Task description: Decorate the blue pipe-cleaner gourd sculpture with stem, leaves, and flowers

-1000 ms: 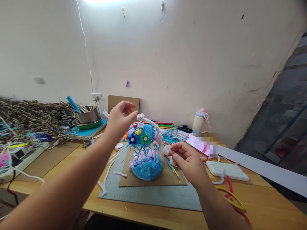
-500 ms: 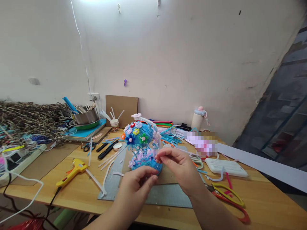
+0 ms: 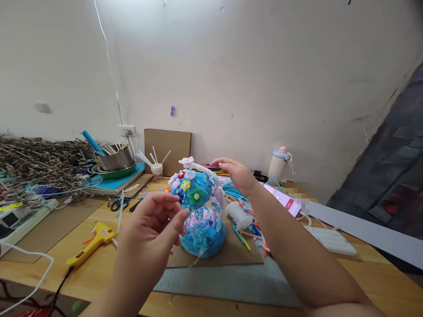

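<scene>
A blue yarn ornament (image 3: pixel 202 240) stands upright: a round base, a dome above it covered in small colourful flowers, and a white curved stem (image 3: pixel 206 169) ending in a pale pink flower. My left hand (image 3: pixel 153 224) is just left of the dome, thumb and fingers curled together in a pinch; anything thin between them is too small to make out. My right hand (image 3: pixel 235 174) hovers behind and right of the curved stem, its fingers stretched out, with nothing visible in them. A clear spool (image 3: pixel 238 215) lies right of the ornament.
A yellow glue gun (image 3: pixel 92 244) lies on the left, beyond it scissors (image 3: pixel 119 204). Blue pipe cleaners (image 3: pixel 234 192) spread behind the spool. A phone (image 3: pixel 280 200), a white power bank (image 3: pixel 333 241) and a bottle (image 3: pixel 279 165) are at right. A steel bowl (image 3: pixel 116 162) stands back left.
My hands were close together in front of the base. My right hand has moved up and back behind the stem; my left hand has risen leftward beside the dome. The clear spool now shows.
</scene>
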The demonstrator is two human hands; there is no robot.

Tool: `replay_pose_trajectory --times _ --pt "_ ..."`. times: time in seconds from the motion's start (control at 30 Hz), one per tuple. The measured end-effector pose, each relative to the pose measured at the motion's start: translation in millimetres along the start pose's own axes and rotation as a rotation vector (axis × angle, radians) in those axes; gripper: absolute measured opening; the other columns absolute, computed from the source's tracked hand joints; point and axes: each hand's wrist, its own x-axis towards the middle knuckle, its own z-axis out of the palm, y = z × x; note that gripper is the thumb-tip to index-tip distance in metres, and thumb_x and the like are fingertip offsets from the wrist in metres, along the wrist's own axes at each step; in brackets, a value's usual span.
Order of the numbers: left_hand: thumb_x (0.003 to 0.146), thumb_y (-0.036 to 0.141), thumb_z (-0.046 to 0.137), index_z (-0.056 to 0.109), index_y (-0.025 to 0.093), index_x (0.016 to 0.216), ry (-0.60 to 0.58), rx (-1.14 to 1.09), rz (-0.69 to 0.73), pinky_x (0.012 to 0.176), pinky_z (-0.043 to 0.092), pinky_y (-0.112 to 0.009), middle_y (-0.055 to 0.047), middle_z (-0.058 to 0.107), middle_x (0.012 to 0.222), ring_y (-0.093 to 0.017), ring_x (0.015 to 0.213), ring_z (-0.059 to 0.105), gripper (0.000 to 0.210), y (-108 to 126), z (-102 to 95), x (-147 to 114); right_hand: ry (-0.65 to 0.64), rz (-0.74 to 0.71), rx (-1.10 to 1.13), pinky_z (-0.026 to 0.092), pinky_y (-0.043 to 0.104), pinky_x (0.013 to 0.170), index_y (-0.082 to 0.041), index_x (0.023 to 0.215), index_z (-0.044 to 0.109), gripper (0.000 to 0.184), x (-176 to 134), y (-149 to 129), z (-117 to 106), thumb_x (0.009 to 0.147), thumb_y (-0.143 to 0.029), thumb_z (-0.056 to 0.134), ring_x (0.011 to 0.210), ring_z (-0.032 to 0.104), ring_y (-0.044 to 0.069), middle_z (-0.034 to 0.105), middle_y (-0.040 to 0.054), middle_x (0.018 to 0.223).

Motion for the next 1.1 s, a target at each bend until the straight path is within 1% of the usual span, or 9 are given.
replay_pose_trajectory --times 0.13,0.3,0.37,0.43,0.5,0.6,0.7,0.9,1.1 --pt "0.079 0.034 0.064 0.063 0.023 0.078 -0.013 0.187 0.043 0.042 0.045 -0.023 0.002 0.059 0.057 -0.011 0.047 0.054 0.011 -8.3 9.7 17.6 -0.264 0.047 0.143 0.042 0.038 0.096 -0.017 0.086 0.072 0.029 19.6 5.9 2.3 0.080 -0.034 0.049 0.111 0.056 0.023 0.067 0.0059 0.113" --pt "0.078 0.034 0.064 0.068 0.026 0.078 0.056 0.497 0.132 0.048 0.043 -0.026 0.003 0.059 0.058 -0.012 0.050 0.051 0.009 -17.3 21.4 43.8 -0.433 0.089 0.234 0.044 0.036 0.096 -0.018 0.081 0.074 0.024 32.5 8.6 6.5 0.076 -0.031 0.054 0.110 0.057 0.023 0.068 0.0064 0.106" --pt "0.079 0.033 0.062 0.069 0.026 0.082 0.046 0.576 0.137 0.050 0.043 -0.027 0.004 0.059 0.056 -0.012 0.049 0.052 0.010 -21.3 25.0 51.5 -0.473 0.082 0.201 0.043 0.034 0.097 -0.018 0.076 0.074 0.018 37.2 8.2 6.8 0.074 -0.027 0.059 0.111 0.057 0.023 0.068 0.0061 0.104" --pt "0.080 0.032 0.061 0.070 0.027 0.086 0.034 0.640 0.168 0.056 0.047 -0.029 0.003 0.064 0.062 -0.014 0.055 0.057 0.012 -25.3 27.7 56.9 -0.512 0.084 0.166 0.043 0.034 0.097 -0.018 0.073 0.074 0.013 41.8 7.5 5.7 0.073 -0.026 0.063 0.112 0.055 0.023 0.066 0.0057 0.107" --pt "0.082 0.031 0.060 0.070 0.028 0.086 0.043 0.710 0.254 0.066 0.050 -0.032 0.001 0.071 0.078 -0.017 0.070 0.064 0.011 -29.0 29.8 60.7 -0.560 0.084 0.151 0.044 0.036 0.097 -0.019 0.073 0.074 0.012 46.5 7.1 3.4 0.074 -0.028 0.066 0.113 0.055 0.023 0.064 0.0053 0.114" --pt "0.084 0.030 0.058 0.070 0.028 0.086 0.074 0.806 0.407 0.079 0.049 -0.036 -0.001 0.072 0.094 -0.021 0.090 0.064 0.012 -33.0 32.9 65.2 -0.632 0.079 0.124 0.044 0.037 0.097 -0.020 0.076 0.074 0.014 53.1 6.9 -0.5 0.075 -0.033 0.070 0.115 0.054 0.022 0.059 0.0050 0.123" --pt "0.085 0.030 0.058 0.071 0.027 0.082 0.094 0.867 0.491 0.077 0.048 -0.036 -0.002 0.072 0.088 -0.021 0.085 0.061 0.013 -35.3 36.0 69.4 -0.678 0.073 0.074 0.043 0.037 0.099 -0.020 0.079 0.075 0.016 58.3 5.7 -2.1 0.077 -0.036 0.070 0.118 0.053 0.021 0.057 0.0053 0.128" --pt "0.085 0.029 0.058 0.073 0.023 0.076 0.068 0.948 0.553 0.069 0.044 -0.034 -0.004 0.069 0.075 -0.020 0.073 0.057 0.018 -37.2 39.4 75.7 -0.787 0.093 0.032 0.039 0.036 0.104 -0.018 0.081 0.076 0.024 62.5 -0.4 1.6 0.081 -0.041 0.067 0.125 0.047 0.022 0.056 0.0055 0.131" --pt "0.085 0.026 0.059 0.073 0.023 0.078 0.055 0.948 0.548 0.070 0.042 -0.034 -0.002 0.068 0.075 -0.019 0.075 0.057 0.017 -31.9 39.1 74.9 -0.771 0.153 0.111 0.041 0.031 0.098 -0.014 0.073 0.073 0.020 64.5 1.3 4.7 0.075 -0.034 0.074 0.121 0.048 0.022 0.056 0.0084 0.131"
